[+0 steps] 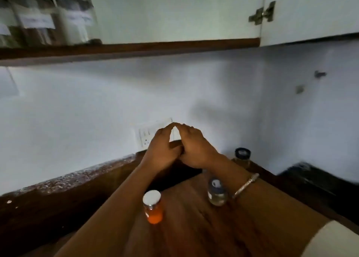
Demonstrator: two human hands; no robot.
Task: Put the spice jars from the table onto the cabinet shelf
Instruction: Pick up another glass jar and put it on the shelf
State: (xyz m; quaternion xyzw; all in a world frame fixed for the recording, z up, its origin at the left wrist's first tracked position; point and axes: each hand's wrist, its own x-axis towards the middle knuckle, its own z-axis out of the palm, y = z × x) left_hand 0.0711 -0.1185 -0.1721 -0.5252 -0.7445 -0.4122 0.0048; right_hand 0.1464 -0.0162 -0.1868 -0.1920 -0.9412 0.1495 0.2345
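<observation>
Nearby, white-capped orange spice jar (153,208).

The left arm (108,208) and right arm (262,208) reach forward and converge. The left hand (162,149) and right hand (196,148) are raised side by side, backs up, straight fingers slanting inward so their tips meet in a peak. Both hands are empty. A bangle (245,185) circles the right wrist.
</observation>
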